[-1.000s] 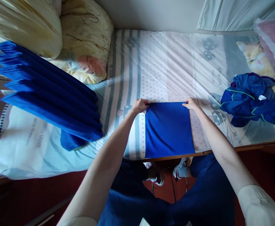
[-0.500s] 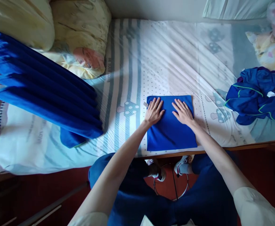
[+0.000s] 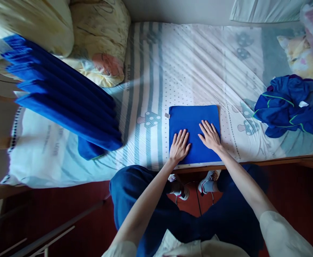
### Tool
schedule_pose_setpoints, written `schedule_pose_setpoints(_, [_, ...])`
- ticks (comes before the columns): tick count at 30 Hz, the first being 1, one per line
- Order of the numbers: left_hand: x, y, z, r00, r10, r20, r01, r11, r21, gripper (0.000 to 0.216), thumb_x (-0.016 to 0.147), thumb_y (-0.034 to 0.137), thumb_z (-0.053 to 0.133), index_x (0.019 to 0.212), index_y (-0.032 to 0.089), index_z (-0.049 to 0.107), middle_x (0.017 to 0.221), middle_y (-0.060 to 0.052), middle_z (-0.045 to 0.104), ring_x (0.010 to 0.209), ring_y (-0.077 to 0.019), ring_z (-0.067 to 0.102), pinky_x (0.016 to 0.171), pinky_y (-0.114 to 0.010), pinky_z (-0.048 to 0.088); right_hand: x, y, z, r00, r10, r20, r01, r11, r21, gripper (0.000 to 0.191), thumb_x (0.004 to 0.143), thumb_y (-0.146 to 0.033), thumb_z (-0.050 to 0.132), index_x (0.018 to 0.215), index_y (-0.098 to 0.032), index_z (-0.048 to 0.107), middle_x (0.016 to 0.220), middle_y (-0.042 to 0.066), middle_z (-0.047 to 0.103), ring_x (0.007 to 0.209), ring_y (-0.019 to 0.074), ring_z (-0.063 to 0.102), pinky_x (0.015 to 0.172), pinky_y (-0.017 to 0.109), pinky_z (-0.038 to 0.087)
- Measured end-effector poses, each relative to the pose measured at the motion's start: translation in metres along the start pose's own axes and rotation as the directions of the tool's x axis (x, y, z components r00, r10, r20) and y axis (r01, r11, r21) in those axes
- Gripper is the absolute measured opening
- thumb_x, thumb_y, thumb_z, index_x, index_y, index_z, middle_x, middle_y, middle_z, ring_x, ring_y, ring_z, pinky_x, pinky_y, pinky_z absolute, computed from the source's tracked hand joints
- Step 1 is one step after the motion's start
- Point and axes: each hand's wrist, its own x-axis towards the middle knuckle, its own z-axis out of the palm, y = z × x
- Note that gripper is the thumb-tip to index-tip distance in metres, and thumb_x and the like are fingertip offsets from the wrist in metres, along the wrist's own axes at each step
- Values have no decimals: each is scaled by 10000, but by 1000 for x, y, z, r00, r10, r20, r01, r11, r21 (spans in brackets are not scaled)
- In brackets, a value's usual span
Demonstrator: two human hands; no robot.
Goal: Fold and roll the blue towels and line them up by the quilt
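Observation:
A blue cloth (image 3: 194, 116), folded into a flat square with a small pale tag at its left edge, lies at the front of the bed. My left hand (image 3: 180, 145) rests flat on its lower left part, fingers spread. On the right half of the cloth, my right hand (image 3: 209, 135) also lies flat with its fingers apart. Neither hand grips anything. To the left leans a thick stack of folded blue cloths (image 3: 73, 103). A crumpled heap of blue cloth with green edging (image 3: 287, 107) lies on the right.
The bed is covered by a patterned sheet (image 3: 199, 64). Pale yellow pillows (image 3: 103, 39) stand at the back left. An orange cat-print cushion (image 3: 301, 57) is at the far right. The wooden bed edge (image 3: 253, 160) runs just before my knees.
Both hands have slid towards me over the cloth, the left one further. The cloth's surface now looks smoother. My view has shifted slightly.

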Motion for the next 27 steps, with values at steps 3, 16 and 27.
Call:
schedule_pose_setpoints(3, [-28, -6, -3, 992, -110, -56, 110, 994, -2, 645, 1036, 385, 364, 1621, 123, 289, 1694, -149, 233, 1596, -273, 133, 1306, -521, 144, -20, 10, -7, 990, 131, -43, -131, 991, -16, 644, 1072, -415, 294, 1654, -153, 208, 1713, 108, 216, 1600, 267, 168, 1304, 554, 126])
schedule_pose_setpoints(16, [-69, 47, 5, 990, -135, -37, 134, 991, -14, 639, 1037, 349, 383, 1639, 179, 250, 1709, -124, 199, 1598, -283, 95, 1293, -545, 190, -117, -38, 5, 985, 173, -1, -173, 985, -20, 670, 1068, -388, 340, 1661, -136, 158, 1691, 146, 271, 1579, 276, 246, 1289, 530, 208])
schedule_pose_setpoints(27, [105, -69, -11, 987, -139, -84, 131, 986, -100, 709, 1021, 505, 349, 1598, 94, 324, 1695, -166, 249, 1603, -284, 105, 1301, -549, 69, 69, 40, 0, 994, 105, -28, -106, 994, -7, 723, 1066, -455, 306, 1664, -107, 95, 1726, 125, 163, 1611, 280, 101, 1313, 554, 80])
